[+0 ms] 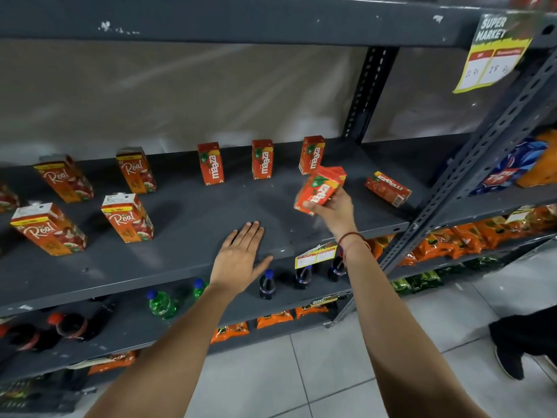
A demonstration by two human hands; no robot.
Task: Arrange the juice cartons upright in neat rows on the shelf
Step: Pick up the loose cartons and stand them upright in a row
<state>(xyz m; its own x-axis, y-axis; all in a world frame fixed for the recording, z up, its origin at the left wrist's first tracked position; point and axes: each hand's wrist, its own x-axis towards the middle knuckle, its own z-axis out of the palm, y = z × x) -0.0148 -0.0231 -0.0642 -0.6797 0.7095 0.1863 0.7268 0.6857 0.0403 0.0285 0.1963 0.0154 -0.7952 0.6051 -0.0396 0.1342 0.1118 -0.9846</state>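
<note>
On the grey shelf (193, 224), three orange Maaza cartons stand upright in a back row: one at the left (210, 163), one in the middle (262, 159), one at the right (312, 155). My right hand (333, 208) is shut on a tilted Maaza carton (319, 190), held just above the shelf in front of the right one. Another Maaza carton (388, 188) lies on its side further right. Several Real cartons stand on the left, among them two at the front (48, 229) (127, 218). My left hand (241, 257) lies flat and open on the shelf's front edge.
A slotted steel upright (470, 173) crosses at the right, with a price card (494, 52) above. Soft-drink bottles (266, 285) stand on the shelf below, and orange snack packets (446, 239) fill the lower right. A person's dark shoe (512, 362) is on the tiled floor.
</note>
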